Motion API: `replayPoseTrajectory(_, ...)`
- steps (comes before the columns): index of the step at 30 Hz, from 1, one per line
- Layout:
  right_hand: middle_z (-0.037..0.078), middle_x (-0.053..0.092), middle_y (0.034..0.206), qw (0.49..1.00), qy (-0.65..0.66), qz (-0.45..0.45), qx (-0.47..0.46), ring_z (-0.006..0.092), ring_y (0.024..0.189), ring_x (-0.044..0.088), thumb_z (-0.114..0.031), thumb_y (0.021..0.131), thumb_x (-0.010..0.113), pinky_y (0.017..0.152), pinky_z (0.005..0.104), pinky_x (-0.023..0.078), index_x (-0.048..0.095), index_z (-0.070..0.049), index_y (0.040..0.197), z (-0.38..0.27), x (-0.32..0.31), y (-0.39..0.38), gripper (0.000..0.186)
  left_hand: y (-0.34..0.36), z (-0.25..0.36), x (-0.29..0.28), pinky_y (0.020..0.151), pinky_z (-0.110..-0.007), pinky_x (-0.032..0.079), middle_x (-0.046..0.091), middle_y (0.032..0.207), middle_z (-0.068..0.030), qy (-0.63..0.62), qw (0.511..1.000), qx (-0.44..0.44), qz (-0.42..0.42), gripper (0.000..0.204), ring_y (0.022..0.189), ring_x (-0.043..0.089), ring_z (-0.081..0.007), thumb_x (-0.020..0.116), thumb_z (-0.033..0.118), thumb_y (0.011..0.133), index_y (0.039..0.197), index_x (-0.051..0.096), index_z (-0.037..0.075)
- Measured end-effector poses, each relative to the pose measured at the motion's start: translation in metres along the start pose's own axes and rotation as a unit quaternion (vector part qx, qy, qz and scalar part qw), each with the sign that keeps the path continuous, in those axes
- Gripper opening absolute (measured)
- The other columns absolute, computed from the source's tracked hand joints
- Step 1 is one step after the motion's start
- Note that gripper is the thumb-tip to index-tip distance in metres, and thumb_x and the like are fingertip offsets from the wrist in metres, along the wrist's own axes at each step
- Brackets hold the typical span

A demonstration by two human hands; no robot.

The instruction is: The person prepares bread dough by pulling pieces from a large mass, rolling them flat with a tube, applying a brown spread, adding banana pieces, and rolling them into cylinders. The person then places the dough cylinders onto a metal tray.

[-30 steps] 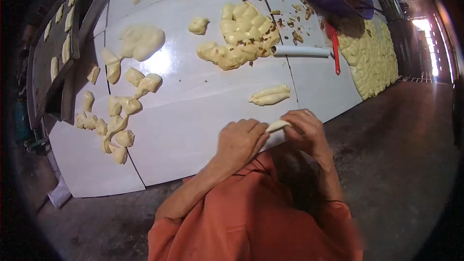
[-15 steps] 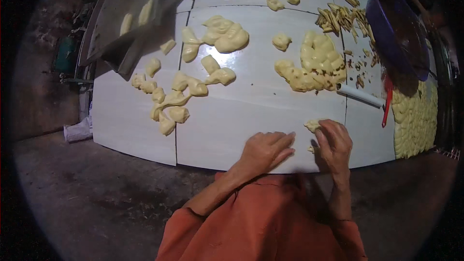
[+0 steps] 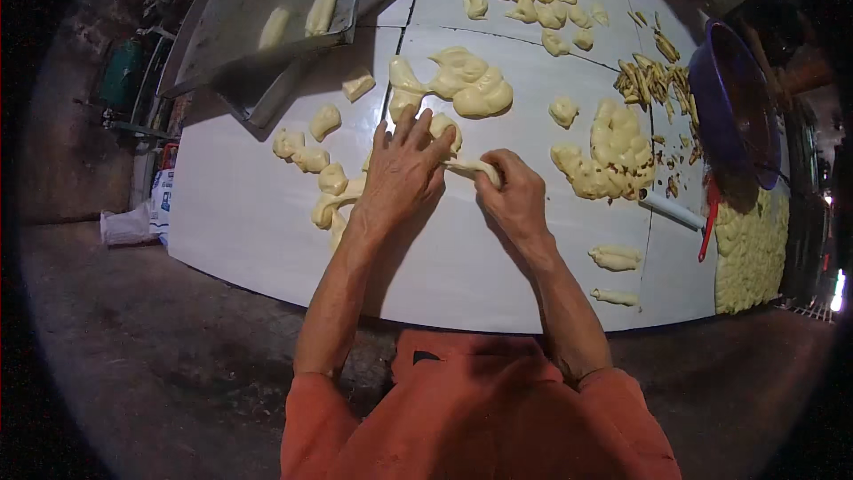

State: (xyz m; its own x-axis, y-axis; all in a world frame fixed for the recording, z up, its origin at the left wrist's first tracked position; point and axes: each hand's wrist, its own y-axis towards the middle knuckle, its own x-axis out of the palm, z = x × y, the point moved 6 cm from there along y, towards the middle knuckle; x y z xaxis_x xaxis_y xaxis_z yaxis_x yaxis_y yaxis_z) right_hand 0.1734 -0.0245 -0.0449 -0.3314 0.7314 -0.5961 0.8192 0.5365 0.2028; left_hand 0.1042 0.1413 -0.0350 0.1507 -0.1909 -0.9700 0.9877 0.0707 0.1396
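Note:
My right hand point(image 3: 517, 196) pinches one end of a stretched piece of pale yellow dough point(image 3: 468, 167) above the white table. The other end of this piece reaches toward my left hand point(image 3: 404, 164), which lies with fingers stretched out over several dough lumps. One dough lump point(image 3: 446, 131) shows beside its fingertips, and others point(image 3: 330, 182) lie left of the wrist. Beyond the fingers rests a larger mound of soft dough point(image 3: 471, 84). Two rolled dough pieces, an upper one point(image 3: 615, 257) and a thinner one point(image 3: 615, 298), lie right of my right forearm.
Metal trays point(image 3: 222, 53) with several shaped dough pieces stand at the far left. To the right are a dough slab point(image 3: 622, 147), banana-like strips point(image 3: 653, 84), a purple basin point(image 3: 718, 116), a white rod point(image 3: 673, 211), a red-handled tool point(image 3: 708, 227) and a dimpled dough sheet point(image 3: 751, 258).
Both hands have moved away from the near edge, up to the dough lumps. My right hand has let go of the rolled piece and now grips another piece. The view has shifted.

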Motion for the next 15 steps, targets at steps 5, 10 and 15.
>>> replayPoseTrajectory(5,0.005,0.065,0.092,0.918,0.281,-0.002,0.279,0.0072,0.067,0.062,-0.014,0.097,0.064,0.048,0.0219,0.046,0.062,0.000,0.122,0.016,-0.052,-0.051,0.029,0.006,-0.001,0.003,0.120,-0.065,0.027,0.041,0.159,-0.0196,0.013,0.999,-0.043,-0.011,0.061,0.152,0.030,-0.0402,0.068,0.023,0.093,0.150,0.048,0.019)
replayPoseTrajectory(10,0.010,0.066,0.093,0.848,0.392,-0.033,0.356,0.0139,0.065,0.069,-0.030,0.108,0.055,0.039,0.0211,0.047,0.055,-0.002,0.136,0.016,-0.048,-0.096,0.040,-0.014,0.028,-0.035,0.114,-0.055,0.036,0.055,0.144,-0.0204,-0.195,0.979,-0.003,0.060,0.060,0.138,0.047,-0.0406,0.079,0.032,0.087,0.140,0.060,0.009)
replayPoseTrajectory(15,0.012,0.069,0.097,0.797,0.465,-0.052,0.381,0.0179,0.067,0.072,-0.043,0.109,0.051,0.040,0.0227,0.047,0.050,-0.002,0.137,-0.006,-0.026,-0.110,0.050,-0.043,0.082,-0.003,0.080,-0.033,0.056,0.075,0.103,-0.0143,-0.470,0.851,-0.138,-0.190,0.058,0.090,0.073,-0.0210,0.086,0.032,0.083,0.128,0.068,-0.001)
